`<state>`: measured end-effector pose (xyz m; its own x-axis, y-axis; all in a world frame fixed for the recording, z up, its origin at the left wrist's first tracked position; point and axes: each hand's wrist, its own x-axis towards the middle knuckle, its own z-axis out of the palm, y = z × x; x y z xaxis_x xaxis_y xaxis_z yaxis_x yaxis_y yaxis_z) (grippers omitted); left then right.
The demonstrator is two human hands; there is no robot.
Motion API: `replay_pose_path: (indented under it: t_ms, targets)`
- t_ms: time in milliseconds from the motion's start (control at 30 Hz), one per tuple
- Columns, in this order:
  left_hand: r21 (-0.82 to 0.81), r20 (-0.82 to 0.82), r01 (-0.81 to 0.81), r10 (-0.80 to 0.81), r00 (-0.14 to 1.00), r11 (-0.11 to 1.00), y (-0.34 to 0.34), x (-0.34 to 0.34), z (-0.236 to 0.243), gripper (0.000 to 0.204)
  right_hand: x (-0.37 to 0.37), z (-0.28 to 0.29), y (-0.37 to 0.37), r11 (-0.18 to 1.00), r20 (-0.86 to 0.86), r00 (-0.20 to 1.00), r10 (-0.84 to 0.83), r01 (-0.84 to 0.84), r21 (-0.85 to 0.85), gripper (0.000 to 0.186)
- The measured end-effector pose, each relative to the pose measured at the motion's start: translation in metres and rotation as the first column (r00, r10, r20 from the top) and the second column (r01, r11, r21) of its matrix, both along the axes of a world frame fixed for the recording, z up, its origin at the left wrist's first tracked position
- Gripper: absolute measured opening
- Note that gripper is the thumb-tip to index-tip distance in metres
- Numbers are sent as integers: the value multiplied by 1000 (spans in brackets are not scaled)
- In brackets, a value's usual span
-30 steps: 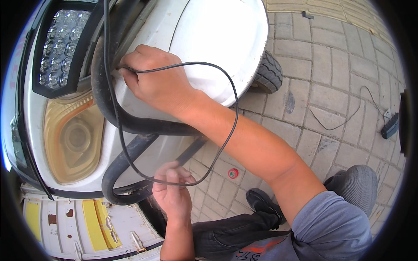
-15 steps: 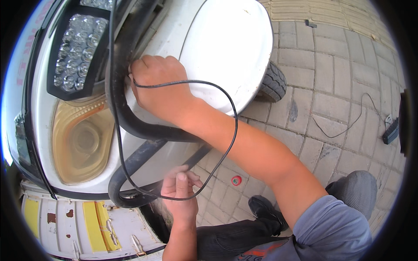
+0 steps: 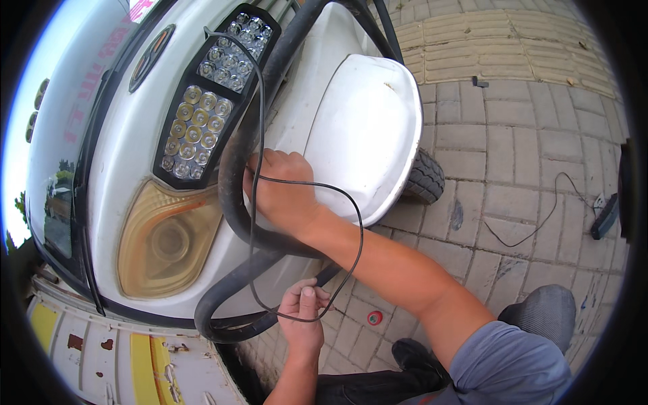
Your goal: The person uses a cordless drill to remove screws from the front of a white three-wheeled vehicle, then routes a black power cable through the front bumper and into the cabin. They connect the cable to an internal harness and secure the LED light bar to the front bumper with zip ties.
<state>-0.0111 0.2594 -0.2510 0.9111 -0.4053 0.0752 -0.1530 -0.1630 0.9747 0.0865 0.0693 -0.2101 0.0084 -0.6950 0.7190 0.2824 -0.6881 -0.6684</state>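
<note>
A thin black cable (image 3: 362,233) forms a loop in front of a white vehicle's front corner. My right hand (image 3: 287,192) is closed beside the thick black tube bar (image 3: 236,202), and the cable runs into its fingers; the fingertips are partly hidden by the bar. Lower down, the fingers of my left hand (image 3: 302,317) are curled, pinching the bottom of the loop. From there the cable rises past the bar to the LED light panel (image 3: 196,128), near whose top edge it bends over. A yellowed headlight lens (image 3: 169,243) sits below the panel.
The white fender (image 3: 364,128) bulges out above a tyre (image 3: 425,177). On the grey paving lies a small red ring-shaped item (image 3: 374,317). A dark box with a thin wire (image 3: 605,216) rests at far right. A white and yellow metal panel (image 3: 121,358) stands at lower left.
The view has shifted, so the vehicle sits lower and further right. More of the LED panel and the cable's upper bend show. Both hands stay on the cable.
</note>
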Motion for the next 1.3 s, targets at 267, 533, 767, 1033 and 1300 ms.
replay_pose_path:
  t_ms: [267, 533, 767, 1033, 1300]
  targets:
    - [12, 47, 1, -1, 999, 1000, 6, -5, 4, 22, -6, 0, 4, 999, -18, 999, 39, -40, -23, 12]
    - [-12, 49, 71, -71, 996, 997, 12, -5, 8, 22, -13, -7, 4, 906, 313, 882, 353, -406, 121, 12]
    - [-20, 43, 54, -53, 998, 998, 15, -4, 8, 21, 3, -14, -4, 944, 402, 885, 234, -305, 123, 5]
    - [-26, 62, 75, -74, 995, 997, 14, -1, 2, 21, 11, -20, -4, 995, 402, 914, 57, -84, 50, 12]
    - [-21, 34, 80, -80, 996, 997, 12, 3, 1, 28, 5, -26, -3, 993, 277, 954, 114, -104, -53, 11]
